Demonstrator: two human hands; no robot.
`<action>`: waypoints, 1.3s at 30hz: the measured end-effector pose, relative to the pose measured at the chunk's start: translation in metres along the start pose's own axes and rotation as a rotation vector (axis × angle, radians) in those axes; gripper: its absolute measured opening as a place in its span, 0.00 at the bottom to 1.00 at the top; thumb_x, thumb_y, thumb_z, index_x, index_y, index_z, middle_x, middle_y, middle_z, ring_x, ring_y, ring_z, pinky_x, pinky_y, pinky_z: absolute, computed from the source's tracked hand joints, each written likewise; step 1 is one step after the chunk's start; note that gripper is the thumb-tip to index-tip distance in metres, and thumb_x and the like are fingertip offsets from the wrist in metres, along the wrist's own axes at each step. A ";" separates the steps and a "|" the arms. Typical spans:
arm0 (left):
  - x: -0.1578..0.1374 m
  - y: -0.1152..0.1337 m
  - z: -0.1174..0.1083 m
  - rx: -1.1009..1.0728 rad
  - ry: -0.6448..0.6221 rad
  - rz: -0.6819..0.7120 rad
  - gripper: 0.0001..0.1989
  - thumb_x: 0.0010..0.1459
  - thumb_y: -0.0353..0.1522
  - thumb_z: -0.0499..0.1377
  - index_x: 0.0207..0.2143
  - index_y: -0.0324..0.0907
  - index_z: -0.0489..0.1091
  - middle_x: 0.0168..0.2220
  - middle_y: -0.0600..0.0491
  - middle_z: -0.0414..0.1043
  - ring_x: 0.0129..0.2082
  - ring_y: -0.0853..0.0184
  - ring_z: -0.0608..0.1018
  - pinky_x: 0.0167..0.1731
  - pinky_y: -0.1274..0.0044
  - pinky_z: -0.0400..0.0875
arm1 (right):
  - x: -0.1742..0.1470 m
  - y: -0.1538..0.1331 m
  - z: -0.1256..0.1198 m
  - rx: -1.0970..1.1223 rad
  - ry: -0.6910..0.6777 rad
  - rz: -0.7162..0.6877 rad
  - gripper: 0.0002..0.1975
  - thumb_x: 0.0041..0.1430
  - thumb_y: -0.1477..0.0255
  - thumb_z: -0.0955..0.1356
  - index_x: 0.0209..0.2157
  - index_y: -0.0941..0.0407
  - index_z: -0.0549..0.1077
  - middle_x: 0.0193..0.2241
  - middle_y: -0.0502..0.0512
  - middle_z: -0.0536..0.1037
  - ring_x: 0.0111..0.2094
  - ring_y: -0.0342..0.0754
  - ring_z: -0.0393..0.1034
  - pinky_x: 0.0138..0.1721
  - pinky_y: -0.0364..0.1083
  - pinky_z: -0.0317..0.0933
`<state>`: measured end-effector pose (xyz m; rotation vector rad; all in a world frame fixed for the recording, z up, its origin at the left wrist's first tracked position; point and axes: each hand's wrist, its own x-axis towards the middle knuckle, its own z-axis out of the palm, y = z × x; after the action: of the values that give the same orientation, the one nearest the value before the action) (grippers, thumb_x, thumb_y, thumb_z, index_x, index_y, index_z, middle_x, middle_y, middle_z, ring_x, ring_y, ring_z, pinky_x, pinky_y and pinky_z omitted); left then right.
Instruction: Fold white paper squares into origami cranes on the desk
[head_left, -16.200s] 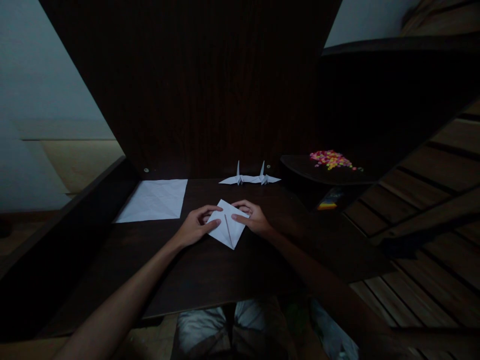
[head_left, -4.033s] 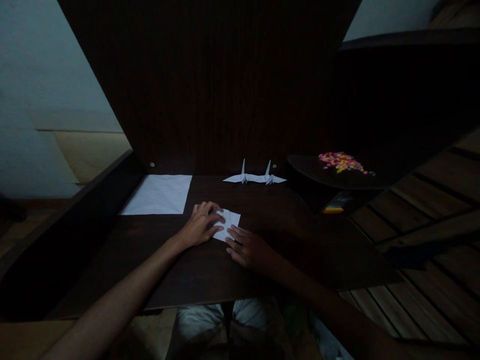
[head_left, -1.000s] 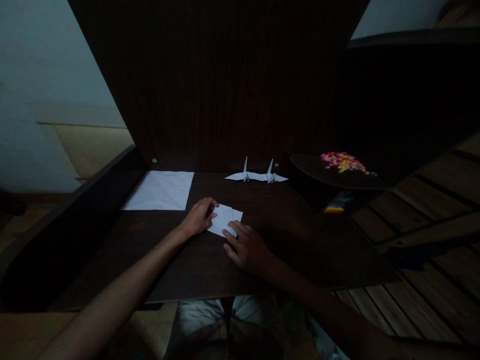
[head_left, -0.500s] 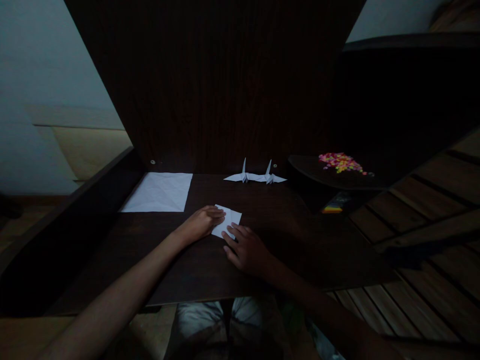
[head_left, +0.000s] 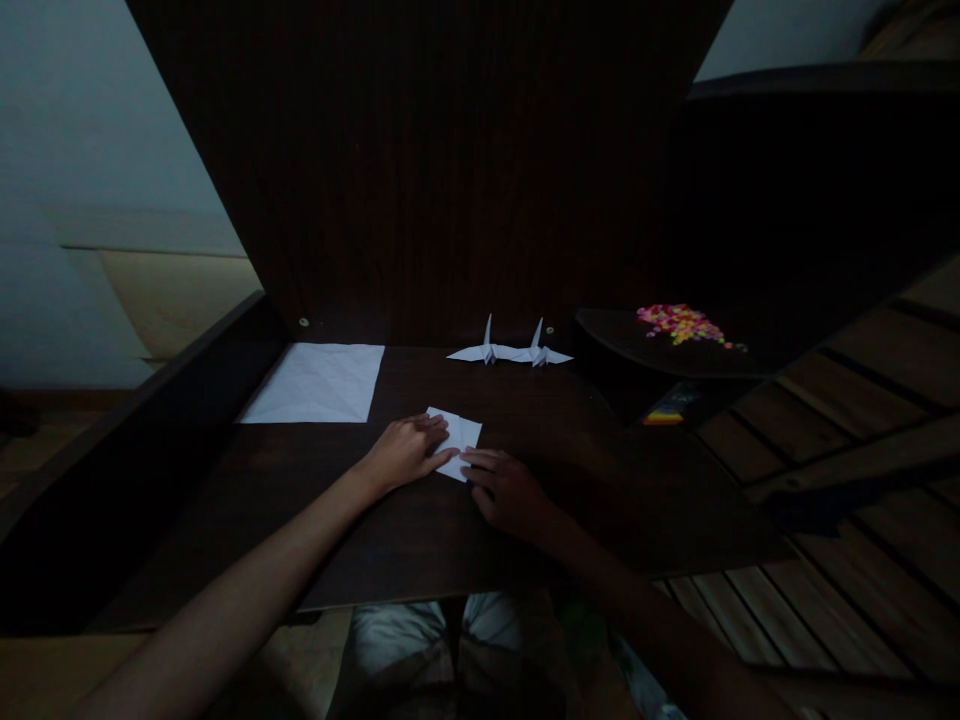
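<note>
A small folded square of white paper [head_left: 466, 432] lies on the dark wooden desk [head_left: 420, 545] in front of me. My left hand [head_left: 407, 449] rests flat over its left part, fingers stretched and the thumb reaching across the paper. At the paper's lower right edge, my right hand [head_left: 507, 488] touches it with outstretched fingertips. Part of the sheet is hidden under both hands. Behind it stand two white origami cranes [head_left: 489, 354], side by side with their wings meeting.
A larger creased white sheet [head_left: 319, 383] lies at the back left. On the curved shelf [head_left: 615, 335] at right sits a heap of small colourful pieces [head_left: 681, 323]. Below is a yellow-orange object [head_left: 664, 418]. A raised side panel [head_left: 150, 400] borders the left.
My right hand has drawn slightly right, its fingers now closer together at the paper's edge. The left thumb has spread out over the paper, which has barely shifted.
</note>
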<state>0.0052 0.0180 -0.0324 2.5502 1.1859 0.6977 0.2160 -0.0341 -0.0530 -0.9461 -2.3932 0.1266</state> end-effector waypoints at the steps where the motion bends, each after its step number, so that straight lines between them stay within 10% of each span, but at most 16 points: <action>1: 0.000 -0.001 0.001 0.032 -0.017 0.021 0.15 0.57 0.42 0.57 0.41 0.43 0.73 0.48 0.48 0.73 0.51 0.58 0.73 0.54 0.67 0.65 | 0.000 0.001 0.000 0.002 0.005 -0.015 0.15 0.52 0.80 0.64 0.41 0.58 0.75 0.46 0.61 0.76 0.50 0.51 0.69 0.50 0.53 0.64; 15: 0.003 -0.009 0.007 -0.041 -0.088 0.078 0.17 0.61 0.35 0.51 0.48 0.40 0.71 0.52 0.48 0.71 0.56 0.62 0.68 0.58 0.67 0.60 | 0.003 -0.009 -0.011 -0.192 -0.175 -0.150 0.13 0.52 0.77 0.65 0.42 0.57 0.71 0.42 0.59 0.71 0.45 0.53 0.61 0.33 0.46 0.64; 26: 0.009 -0.012 0.009 -0.200 0.166 -0.134 0.20 0.54 0.35 0.59 0.49 0.38 0.68 0.55 0.43 0.67 0.51 0.58 0.73 0.50 0.66 0.70 | 0.015 -0.013 -0.016 -0.181 -0.247 -0.124 0.09 0.52 0.75 0.65 0.36 0.57 0.73 0.43 0.59 0.72 0.46 0.54 0.60 0.30 0.45 0.62; 39: 0.014 -0.014 0.009 -0.284 0.219 -0.227 0.18 0.52 0.33 0.62 0.46 0.38 0.68 0.42 0.46 0.76 0.35 0.62 0.80 0.37 0.71 0.76 | 0.058 0.038 -0.017 0.105 -0.211 -0.069 0.09 0.58 0.74 0.65 0.38 0.56 0.77 0.40 0.55 0.75 0.43 0.48 0.67 0.44 0.48 0.63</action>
<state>0.0083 0.0376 -0.0414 2.1108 1.3103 1.0265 0.2135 0.0302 -0.0229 -0.8364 -2.5801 0.3374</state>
